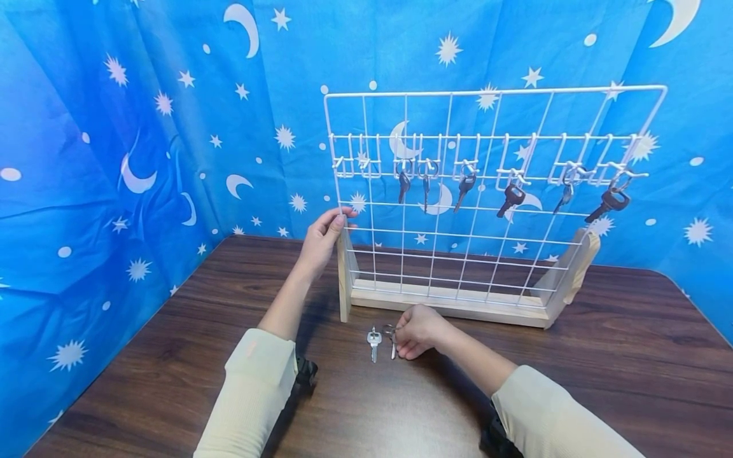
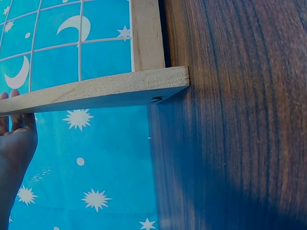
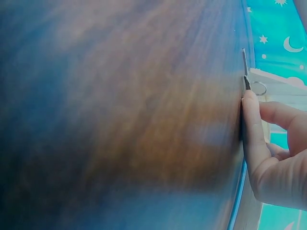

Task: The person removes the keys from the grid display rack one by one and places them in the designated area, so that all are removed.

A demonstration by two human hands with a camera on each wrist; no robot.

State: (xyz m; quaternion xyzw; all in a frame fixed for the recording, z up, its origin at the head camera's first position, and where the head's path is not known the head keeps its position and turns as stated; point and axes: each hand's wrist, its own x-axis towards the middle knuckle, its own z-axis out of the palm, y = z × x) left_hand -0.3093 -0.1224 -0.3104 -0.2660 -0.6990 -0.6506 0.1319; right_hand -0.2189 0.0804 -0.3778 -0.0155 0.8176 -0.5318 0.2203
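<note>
A white wire grid rack (image 1: pixel 469 242) on a wooden stand is upright on the table. My left hand (image 1: pixel 322 240) grips the upper part of the rack's left wooden side post (image 1: pixel 344 280); in the left wrist view its fingers (image 2: pixel 15 117) wrap over the plank. On the table in front of the rack, my right hand (image 1: pixel 422 332) pinches a key (image 1: pixel 393 348) by its ring end; thumb and forefinger meet at it in the right wrist view. Just left of it lies a silver key (image 1: pixel 374 346), flat on the wood.
Several keys on rings hang from hooks along the rack, among them a dark-headed key (image 1: pixel 511 198) and another at the far right (image 1: pixel 610 202). Two hooks (image 1: pixel 354 165) at the left bear no key. A blue star-and-moon curtain (image 1: pixel 275 159) stands behind the dark wooden table (image 1: pixel 189 356).
</note>
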